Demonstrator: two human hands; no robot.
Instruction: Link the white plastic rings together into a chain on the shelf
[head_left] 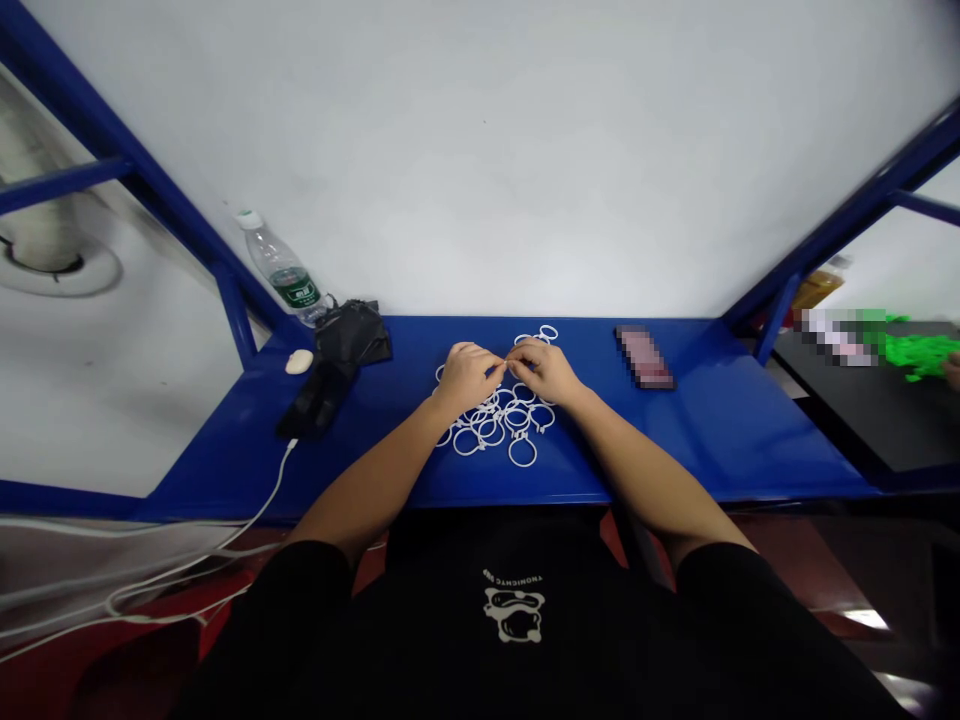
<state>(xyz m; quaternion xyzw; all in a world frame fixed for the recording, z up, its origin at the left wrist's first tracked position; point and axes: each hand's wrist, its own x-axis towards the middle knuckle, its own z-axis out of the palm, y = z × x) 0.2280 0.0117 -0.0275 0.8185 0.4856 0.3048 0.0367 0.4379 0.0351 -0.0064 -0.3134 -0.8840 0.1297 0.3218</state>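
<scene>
My left hand (469,380) and my right hand (549,372) meet fingertip to fingertip just above the blue table. Thumb and fingers are pinched together on both sides, and whatever is between them is too small and covered to make out. Under and in front of the hands lies a loose pile of white plastic rings (491,432), thin and round with small clasp-like tabs. Several overlap, and part of the pile is hidden by my hands. Beyond my right hand, a few more white rings (549,331) rest on the table.
On the blue table (660,450), a blurred-out phone (645,357) lies to the right. Leftward are a black plastic bag (352,335), a pale oval object (299,362), a water bottle (285,270) and a white cable (281,470). Green pieces (922,352) lie on a neighbouring dark surface.
</scene>
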